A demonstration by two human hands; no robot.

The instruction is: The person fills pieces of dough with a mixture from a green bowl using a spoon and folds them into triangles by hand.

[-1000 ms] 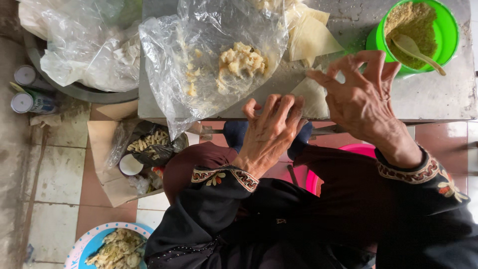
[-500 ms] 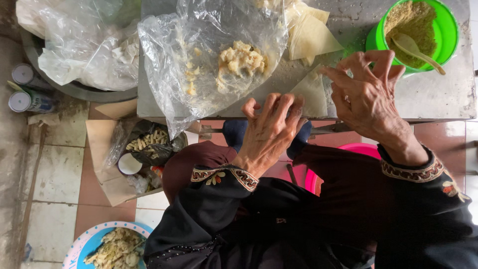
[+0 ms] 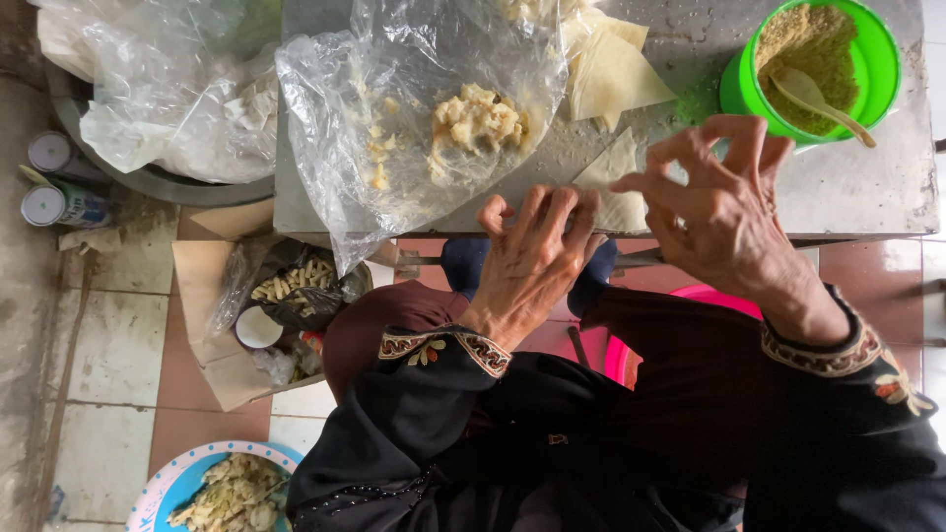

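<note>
The pale wrapper sheet [image 3: 613, 192] lies at the near edge of the table [image 3: 887, 202], directly between both hands: the left hand [image 3: 532, 251] pinches its nearer edge with bent fingers, the right hand [image 3: 714, 212] hovers just beside it, fingers spread, holding nothing.

The grey metal surface [image 3: 887, 197] looks dull and scratched. The clear plastic bag [image 3: 414, 128] is glossy and wrinkled. The round green plastic bowl [image 3: 739, 94] shines smooth; the pale triangular dough sheet [image 3: 616, 79] looks matt.

Left hand [image 3: 537, 258] palm-down with fingers together, right hand [image 3: 714, 212] raised, fingers curled, pinching
</note>
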